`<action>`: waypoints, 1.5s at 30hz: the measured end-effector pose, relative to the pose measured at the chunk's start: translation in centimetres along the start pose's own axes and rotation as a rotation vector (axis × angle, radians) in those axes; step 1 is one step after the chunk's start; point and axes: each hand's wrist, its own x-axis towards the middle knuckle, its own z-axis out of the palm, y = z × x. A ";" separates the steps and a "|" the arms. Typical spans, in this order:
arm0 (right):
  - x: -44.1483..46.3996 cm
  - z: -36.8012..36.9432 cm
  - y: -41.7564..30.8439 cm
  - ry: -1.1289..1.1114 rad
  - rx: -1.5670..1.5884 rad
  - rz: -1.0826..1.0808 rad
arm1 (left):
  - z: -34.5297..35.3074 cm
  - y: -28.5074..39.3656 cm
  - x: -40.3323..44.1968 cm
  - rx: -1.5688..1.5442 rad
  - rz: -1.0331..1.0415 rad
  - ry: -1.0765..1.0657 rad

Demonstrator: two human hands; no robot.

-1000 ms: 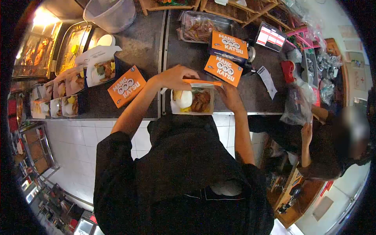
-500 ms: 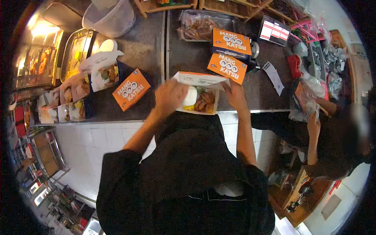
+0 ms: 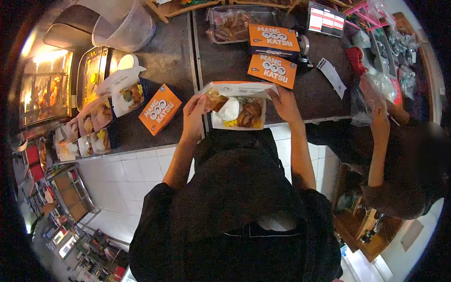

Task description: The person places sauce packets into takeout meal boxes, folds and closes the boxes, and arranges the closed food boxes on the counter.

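Observation:
In front of me at the counter's edge is an open meal box holding rice, a round white item and brown meat pieces. Its lid stands raised at the back. My left hand, at the box's left side, pinches what looks like a small clear bag of brown sauce, partly over the food. On the other side my right hand grips the lid's right corner between thumb and fingers.
Shut orange boxes sit behind the open box, and another shut box lies to the left. Several open filled boxes stand farther left. A receipt and a tablet are at right. A co-worker's hand holds clear plastic.
My left hand has moved from over the box to its left edge, and the brown bag now shows in its fingers. The right hand stays at the lid. The view has shifted slightly.

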 end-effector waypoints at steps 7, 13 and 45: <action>-0.8 -0.1 -0.4 0.036 0.052 -0.047 | -0.5 1.5 -3.1 0.876 0.583 -0.059; -7.1 -0.7 -2.5 -0.157 -0.267 -0.075 | -1.6 -1.0 -1.5 0.518 0.341 0.090; -7.7 7.1 1.2 0.089 0.245 0.469 | -4.2 -9.2 0.0 0.688 0.041 -0.313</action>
